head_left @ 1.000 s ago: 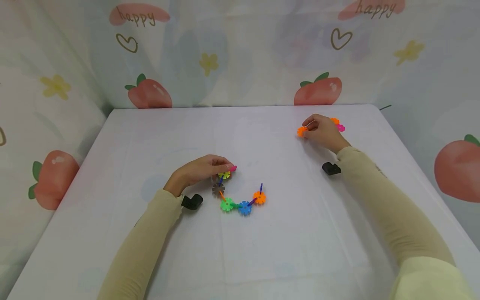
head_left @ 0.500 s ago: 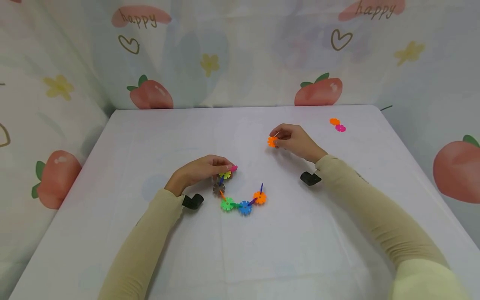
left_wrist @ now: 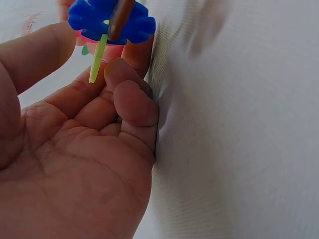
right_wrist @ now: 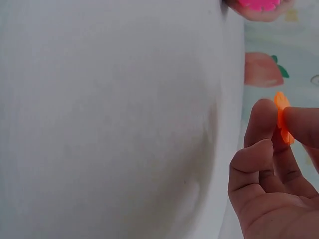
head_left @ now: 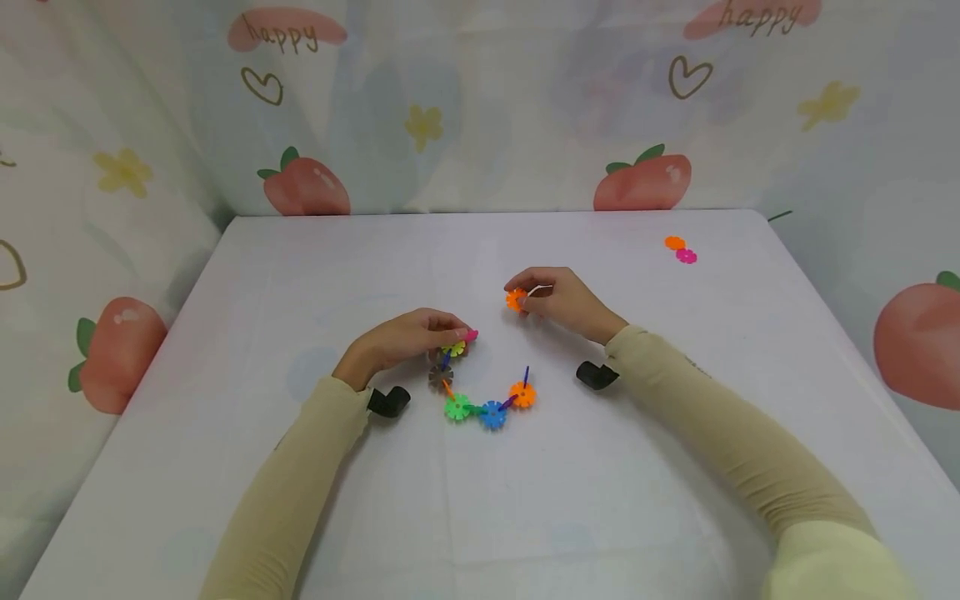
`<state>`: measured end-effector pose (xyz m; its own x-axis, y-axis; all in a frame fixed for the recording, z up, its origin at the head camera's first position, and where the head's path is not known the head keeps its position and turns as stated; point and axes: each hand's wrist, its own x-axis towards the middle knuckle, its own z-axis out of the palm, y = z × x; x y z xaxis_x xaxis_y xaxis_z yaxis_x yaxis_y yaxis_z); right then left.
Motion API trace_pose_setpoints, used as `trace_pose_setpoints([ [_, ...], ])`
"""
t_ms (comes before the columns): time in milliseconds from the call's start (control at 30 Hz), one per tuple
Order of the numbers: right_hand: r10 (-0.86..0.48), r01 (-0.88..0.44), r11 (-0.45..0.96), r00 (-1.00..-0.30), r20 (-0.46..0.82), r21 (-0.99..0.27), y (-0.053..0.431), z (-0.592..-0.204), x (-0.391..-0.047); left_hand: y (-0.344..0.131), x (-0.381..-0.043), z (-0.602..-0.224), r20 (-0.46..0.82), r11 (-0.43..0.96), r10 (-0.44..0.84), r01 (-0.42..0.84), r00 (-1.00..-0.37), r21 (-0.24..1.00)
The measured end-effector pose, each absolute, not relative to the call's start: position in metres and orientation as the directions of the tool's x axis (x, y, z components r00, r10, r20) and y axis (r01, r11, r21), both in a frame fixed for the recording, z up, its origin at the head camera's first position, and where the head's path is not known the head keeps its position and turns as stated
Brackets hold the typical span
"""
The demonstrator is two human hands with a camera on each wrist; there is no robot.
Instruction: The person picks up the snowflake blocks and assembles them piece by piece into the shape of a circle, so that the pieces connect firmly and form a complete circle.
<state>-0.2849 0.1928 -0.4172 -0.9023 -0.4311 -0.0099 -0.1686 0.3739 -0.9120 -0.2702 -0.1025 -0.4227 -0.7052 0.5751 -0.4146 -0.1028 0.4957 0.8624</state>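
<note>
A curved chain of interlocking snowflake discs lies mid-table, with green [head_left: 457,407], blue [head_left: 492,415] and orange [head_left: 523,395] discs along its near side. My left hand [head_left: 405,340] pinches its far end, where a pink disc [head_left: 472,335] and a yellow disc [head_left: 453,349] show. In the left wrist view, a dark blue disc [left_wrist: 142,25] of the chain covers part of the grip. Between thumb and fingertips, my right hand [head_left: 566,302] holds a loose orange snowflake disc [right_wrist: 282,119], a short way right of and beyond the pink end, apart from it.
Two loose discs, one orange [head_left: 675,242] and one pink [head_left: 686,257], lie together at the far right of the white table [head_left: 600,500]. A patterned curtain [head_left: 510,108] stands behind the table and along its sides. Black wrist cameras [head_left: 597,375] sit under both wrists.
My right hand has carried the orange disc leftward and nearer from the far right, uncovering the two loose discs there. The left hand and the chain stay about where they were.
</note>
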Motion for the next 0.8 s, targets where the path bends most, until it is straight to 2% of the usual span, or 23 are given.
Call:
trace_pose_setpoints([
  [400,-0.466,-0.126,0.358,-0.883,-0.060,-0.925,0.169,-0.425,-0.273,-0.102,-0.272,-0.426,-0.399,0.488,0.582,-0.089,-0.709,0.868],
  [800,-0.537,-0.177,0.368,-0.842,-0.054,-0.913,0.158,-0.424,-0.264,-0.103,-0.272,-0.427,-0.387,0.488,0.586,-0.071,-0.711,0.870],
])
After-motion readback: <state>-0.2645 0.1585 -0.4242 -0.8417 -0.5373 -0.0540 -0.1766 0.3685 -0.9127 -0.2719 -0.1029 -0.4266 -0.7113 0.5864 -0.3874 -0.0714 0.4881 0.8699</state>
